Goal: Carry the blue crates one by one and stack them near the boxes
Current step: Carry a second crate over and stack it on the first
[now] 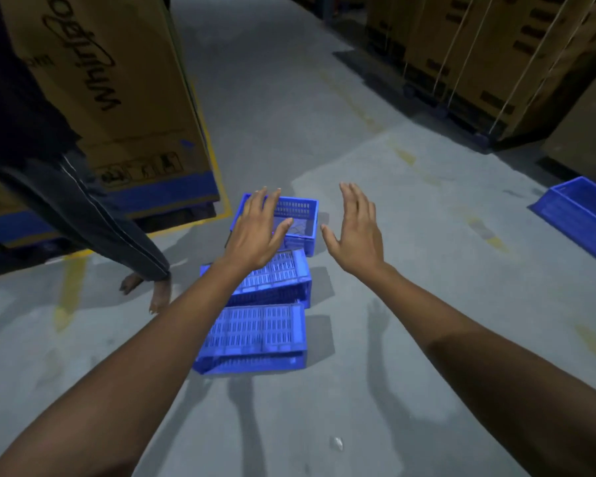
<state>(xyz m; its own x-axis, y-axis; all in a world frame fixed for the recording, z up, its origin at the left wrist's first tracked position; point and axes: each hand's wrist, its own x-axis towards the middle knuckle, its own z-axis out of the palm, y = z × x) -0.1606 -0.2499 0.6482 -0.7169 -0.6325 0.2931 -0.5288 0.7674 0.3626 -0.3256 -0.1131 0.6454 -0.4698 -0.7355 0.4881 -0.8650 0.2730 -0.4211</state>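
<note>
Three blue slatted crates lie in a row on the grey floor ahead of me. The far crate (298, 220) stands upright with its mouth up. The middle crate (276, 280) and the near crate (255, 335) lie upside down and tilted. My left hand (255, 232) hovers with fingers spread over the far crate's left rim, touching nothing that I can see. My right hand (356, 230) is held flat and open just right of that crate, apart from it. A fourth blue crate (580, 216) sits tilted at the far right.
A tall cardboard box (111, 98) on a blue pallet stands at the left. Another person's dark-trousered leg and bare foot (159, 294) are left of the crates. Roped cardboard boxes (489, 63) line the right wall. Yellow lines mark the floor.
</note>
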